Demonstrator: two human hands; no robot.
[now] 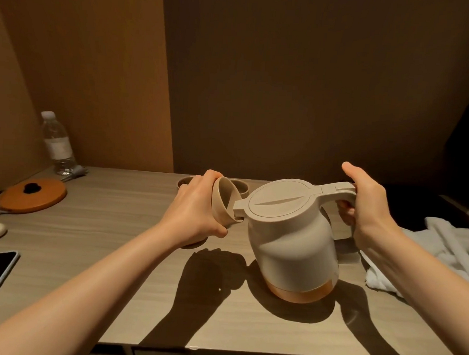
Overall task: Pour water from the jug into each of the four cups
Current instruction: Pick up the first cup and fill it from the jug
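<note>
- We count one jug [293, 235] and three cups in view: one held, two [185, 182] [241, 187] behind at twelve o'clock on the tabletop [113, 252]
- Jug upright at centre, spout [238, 206] pointing nine o'clock into the tilted cup [223, 201]
- Left hand [195, 213] fingers wrap the cup; right hand [366, 207] fingers clasp the handle [337, 190]

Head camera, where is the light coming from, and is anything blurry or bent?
Head view: warm, dim light from above and behind, throwing hard shadows of the jug and both arms toward the table's near edge; wide-angle lens bends walls and edges; focus fairly sharp, the bottle slightly soft.
</note>
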